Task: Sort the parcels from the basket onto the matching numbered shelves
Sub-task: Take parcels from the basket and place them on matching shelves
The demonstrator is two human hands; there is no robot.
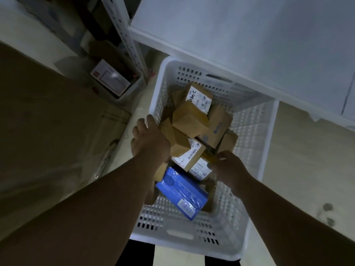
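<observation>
Both bare forearms reach forward and down into a white perforated basket (251, 150) that stands on the floor under the edge of a white shelf (240, 35). The left arm comes in from 7 o'clock and runs up toward the middle of the view; the left hand (148, 140) is seen from the back, its fingers bent down over the near-left side of a small brown box (175, 140) at the left of the pile, gripping it. The right arm enters from 4 o'clock; the right hand (228, 168) is also back-up, with its fingers curled round a thin yellowish parcel (210, 157) that sticks out toward 10 o'clock from the fist.

The parcels lie heaped in the basket. At 12 o'clock of the pile a brown box with a white label (199, 97) carries handwritten digits. Just below it a plain cardboard box (189, 120) rests tilted, and at its 3 o'clock side lies a box with a blue mark (219, 127). Between the two hands sits a labelled box (189, 156) with a barcode. At 6 o'clock of the pile lies a blue box (181, 193), slanted, with a barcode near its lower end.

At 10 o'clock, beside a metal shelf post (124, 35), a white carton (110, 78) stands on the floor.
</observation>
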